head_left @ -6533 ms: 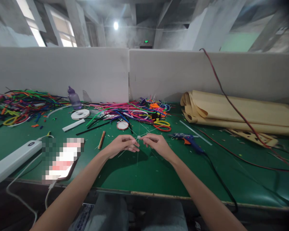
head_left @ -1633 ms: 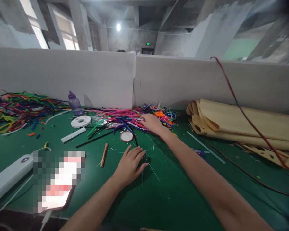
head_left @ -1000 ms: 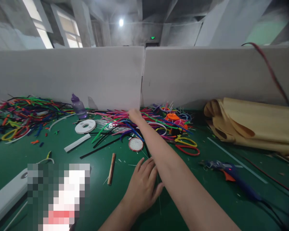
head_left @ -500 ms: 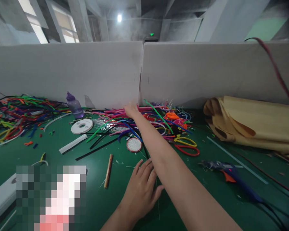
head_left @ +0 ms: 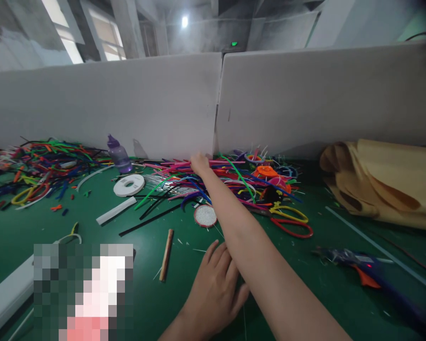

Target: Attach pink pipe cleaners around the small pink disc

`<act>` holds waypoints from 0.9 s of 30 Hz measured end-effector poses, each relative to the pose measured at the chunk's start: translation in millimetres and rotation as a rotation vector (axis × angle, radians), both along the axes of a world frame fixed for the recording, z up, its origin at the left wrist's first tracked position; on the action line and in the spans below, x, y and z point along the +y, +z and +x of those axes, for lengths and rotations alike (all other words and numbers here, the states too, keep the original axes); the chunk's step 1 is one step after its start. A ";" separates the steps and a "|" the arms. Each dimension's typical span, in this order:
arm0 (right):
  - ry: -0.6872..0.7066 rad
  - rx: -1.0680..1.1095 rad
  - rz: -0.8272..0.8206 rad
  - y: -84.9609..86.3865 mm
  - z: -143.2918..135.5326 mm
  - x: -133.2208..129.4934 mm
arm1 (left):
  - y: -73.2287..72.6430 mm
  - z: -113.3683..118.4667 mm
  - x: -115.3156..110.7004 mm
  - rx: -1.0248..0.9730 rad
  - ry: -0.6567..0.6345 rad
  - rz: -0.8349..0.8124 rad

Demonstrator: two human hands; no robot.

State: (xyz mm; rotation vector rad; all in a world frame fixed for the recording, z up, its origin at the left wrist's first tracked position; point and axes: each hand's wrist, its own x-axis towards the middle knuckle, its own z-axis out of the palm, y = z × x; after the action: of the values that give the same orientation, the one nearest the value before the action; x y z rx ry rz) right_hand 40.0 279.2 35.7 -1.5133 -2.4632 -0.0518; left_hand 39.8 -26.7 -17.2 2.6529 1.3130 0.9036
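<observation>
My right hand (head_left: 200,165) reaches far forward into a pile of thin coloured strips (head_left: 170,189) by the white partition. Its fingers look curled down among pink strips; their tips are hidden, so what they grip cannot be made out. Near me, my left hand (head_left: 216,289) rests low over the green table with its fingers apart and nothing held, partly behind my right forearm. Just beyond it sits a small round red-rimmed dish (head_left: 205,216) filled with white grains. A short brown stick (head_left: 166,255) lies to its left.
Scissors (head_left: 291,222) with yellow and red handles and a blue glue gun (head_left: 365,270) lie at right, before folded brown paper (head_left: 394,184). At left are a purple bottle (head_left: 119,156), white spool (head_left: 128,184), and another strip pile (head_left: 57,161). A white partition (head_left: 145,104) stands behind.
The view has shifted slightly left, so the things on the table sit farther right. My right hand stays in the pink strips; my left hand keeps nearly the same place and pose.
</observation>
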 end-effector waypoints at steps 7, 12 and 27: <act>0.000 0.107 0.013 28.3 8.6 11.4 | -0.7 -0.4 0.8 0.011 -0.001 -0.051; 0.158 0.662 0.142 74.1 13.8 13.0 | -5.7 -1.1 2.3 0.028 0.012 -0.050; 0.501 1.291 -0.179 160.2 55.9 -55.0 | -9.3 -4.0 4.3 -0.003 0.028 0.017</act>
State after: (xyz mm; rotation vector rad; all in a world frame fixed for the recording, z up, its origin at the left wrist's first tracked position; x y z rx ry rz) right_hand 95.9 224.1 195.9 -0.5272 -1.6376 0.9276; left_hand 35.8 -22.4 -26.6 2.6506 1.3517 0.9262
